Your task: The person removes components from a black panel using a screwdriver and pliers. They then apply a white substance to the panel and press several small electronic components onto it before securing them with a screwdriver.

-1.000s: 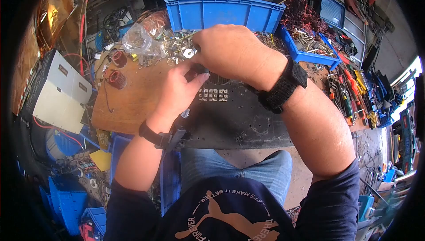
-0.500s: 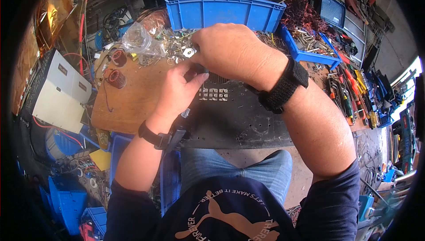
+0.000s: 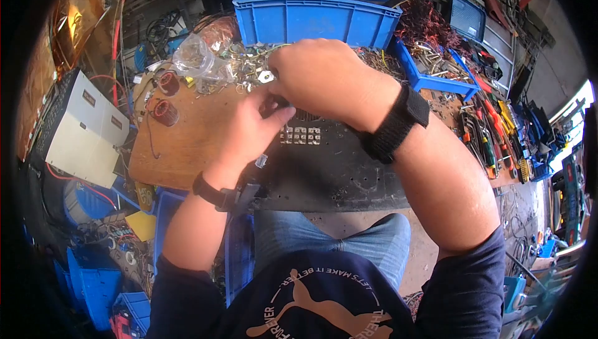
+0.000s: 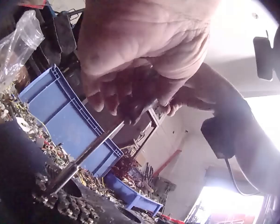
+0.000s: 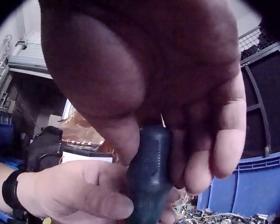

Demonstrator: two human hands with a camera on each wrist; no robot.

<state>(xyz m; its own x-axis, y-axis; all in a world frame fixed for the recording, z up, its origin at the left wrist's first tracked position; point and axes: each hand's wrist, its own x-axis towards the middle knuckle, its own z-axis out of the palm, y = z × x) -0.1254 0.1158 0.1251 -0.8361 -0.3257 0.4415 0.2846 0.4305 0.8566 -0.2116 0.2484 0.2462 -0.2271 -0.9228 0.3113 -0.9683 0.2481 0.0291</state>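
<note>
Both hands hold one screwdriver. Around the top of its dark handle (image 5: 151, 177), the thumb and fingers of my right hand (image 3: 330, 80) close from above. My left hand (image 3: 249, 127) grips the same handle lower down, its thumb along the side in the right wrist view. The bare metal shaft (image 4: 91, 149) slants down in the left wrist view, its tip at a cluster of small metal terminals (image 4: 72, 205). From the head, rows of these silvery terminals (image 3: 301, 135) show on the black panel (image 3: 311, 177), just below the hands; the screwdriver is mostly hidden there.
A large blue crate (image 3: 314, 21) stands behind the hands, with scattered metal scraps (image 3: 246, 65) before it. To the right are a smaller blue tray (image 3: 439, 80) of metal pieces and several hand tools (image 3: 492, 127). Two copper coils (image 3: 165, 112) sit on the wooden board (image 3: 187, 146).
My right hand and wrist have shifted slightly, the back of the hand sitting a little lower in the head view. The left hand has barely moved; both keep hold of the screwdriver.
</note>
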